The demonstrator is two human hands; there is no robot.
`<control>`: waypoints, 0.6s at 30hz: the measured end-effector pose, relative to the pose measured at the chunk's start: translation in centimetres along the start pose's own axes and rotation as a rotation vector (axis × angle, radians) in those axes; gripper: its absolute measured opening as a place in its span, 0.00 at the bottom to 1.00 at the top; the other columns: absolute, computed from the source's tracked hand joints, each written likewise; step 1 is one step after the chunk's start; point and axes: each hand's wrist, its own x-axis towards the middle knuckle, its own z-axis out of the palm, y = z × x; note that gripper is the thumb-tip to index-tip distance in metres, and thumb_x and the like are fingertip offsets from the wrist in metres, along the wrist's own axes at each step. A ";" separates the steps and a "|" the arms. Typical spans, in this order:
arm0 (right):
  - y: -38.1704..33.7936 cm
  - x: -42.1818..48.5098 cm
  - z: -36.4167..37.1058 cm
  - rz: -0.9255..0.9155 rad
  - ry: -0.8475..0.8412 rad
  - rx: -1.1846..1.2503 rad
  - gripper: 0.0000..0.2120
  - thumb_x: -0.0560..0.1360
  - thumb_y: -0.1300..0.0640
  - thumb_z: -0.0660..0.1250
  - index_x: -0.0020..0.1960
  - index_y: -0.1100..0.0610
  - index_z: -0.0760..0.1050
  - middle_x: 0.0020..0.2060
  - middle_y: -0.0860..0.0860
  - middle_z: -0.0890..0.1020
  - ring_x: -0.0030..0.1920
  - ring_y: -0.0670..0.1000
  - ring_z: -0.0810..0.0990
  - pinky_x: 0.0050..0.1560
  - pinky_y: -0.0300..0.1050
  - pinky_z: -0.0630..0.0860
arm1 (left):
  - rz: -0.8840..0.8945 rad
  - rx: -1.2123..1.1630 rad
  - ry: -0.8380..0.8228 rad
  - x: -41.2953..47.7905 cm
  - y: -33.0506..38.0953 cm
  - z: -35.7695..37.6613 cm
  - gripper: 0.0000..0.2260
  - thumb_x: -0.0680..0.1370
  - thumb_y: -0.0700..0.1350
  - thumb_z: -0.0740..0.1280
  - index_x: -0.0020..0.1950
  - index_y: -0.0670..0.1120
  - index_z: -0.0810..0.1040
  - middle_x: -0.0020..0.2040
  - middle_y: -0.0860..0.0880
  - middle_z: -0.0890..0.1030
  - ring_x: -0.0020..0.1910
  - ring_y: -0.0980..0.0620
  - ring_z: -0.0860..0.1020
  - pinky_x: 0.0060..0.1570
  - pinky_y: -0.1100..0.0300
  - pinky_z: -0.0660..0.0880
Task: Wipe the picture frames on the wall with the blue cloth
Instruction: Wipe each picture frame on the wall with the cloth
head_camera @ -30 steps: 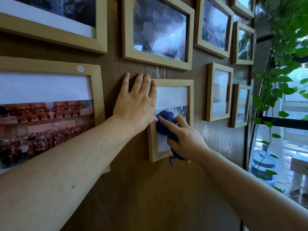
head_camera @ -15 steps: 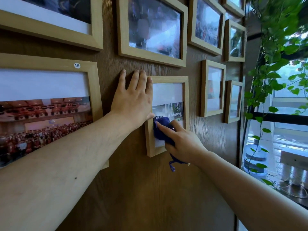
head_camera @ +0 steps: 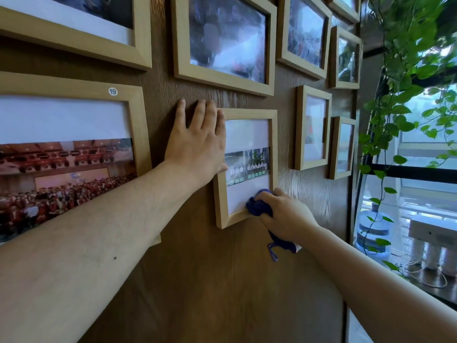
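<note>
A small light-wood picture frame [head_camera: 274,149] hangs at the centre of the dark wood wall. My left hand [head_camera: 197,144] lies flat on the wall, fingers spread, its edge over the frame's left side. My right hand [head_camera: 288,215] grips a bunched blue cloth [head_camera: 258,206] and presses it on the glass at the frame's lower right corner. A tail of the cloth hangs below my right palm. Several more wooden frames surround it, among them a large one [head_camera: 137,125] at the left with a "19" sticker.
Another wide frame [head_camera: 178,45] hangs right above my left hand. Two narrow frames [head_camera: 299,129] sit to the right of the small one. A trailing green plant [head_camera: 405,90] hangs by the window at the right, with a water bottle [head_camera: 371,231] below it.
My right hand slid the blue cloth from the middle left of the small frame's glass down to its lower right corner. My left hand stayed flat in place.
</note>
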 end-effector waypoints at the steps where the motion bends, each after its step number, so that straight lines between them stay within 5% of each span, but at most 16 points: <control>1: -0.6 0.2 -0.3 -0.038 -0.023 0.010 0.15 0.73 0.47 0.59 0.59 0.42 0.67 0.50 0.49 0.72 0.39 0.51 0.74 0.33 0.46 0.72 | -0.003 0.003 -0.002 0.0 0.0 0.0 0.49 0.70 0.69 0.63 0.76 0.39 0.48 0.77 0.36 0.54 0.77 0.39 0.51 0.73 0.35 0.48; 7: -3.8 0.3 -1.3 -0.204 -0.149 0.107 0.18 0.71 0.47 0.59 0.61 0.39 0.66 0.47 0.46 0.71 0.40 0.50 0.74 0.35 0.45 0.71 | -0.011 0.018 -0.008 0.0 0.1 -0.2 0.49 0.69 0.69 0.65 0.76 0.39 0.49 0.77 0.36 0.55 0.76 0.39 0.53 0.73 0.34 0.51; 18: -0.2 0.6 -1.5 -0.042 -0.102 -0.009 0.19 0.73 0.46 0.58 0.64 0.36 0.66 0.47 0.45 0.71 0.41 0.49 0.74 0.35 0.45 0.72 | -0.036 0.042 -0.053 0.1 0.5 -0.6 0.48 0.70 0.68 0.65 0.76 0.40 0.48 0.77 0.36 0.54 0.77 0.40 0.51 0.71 0.31 0.50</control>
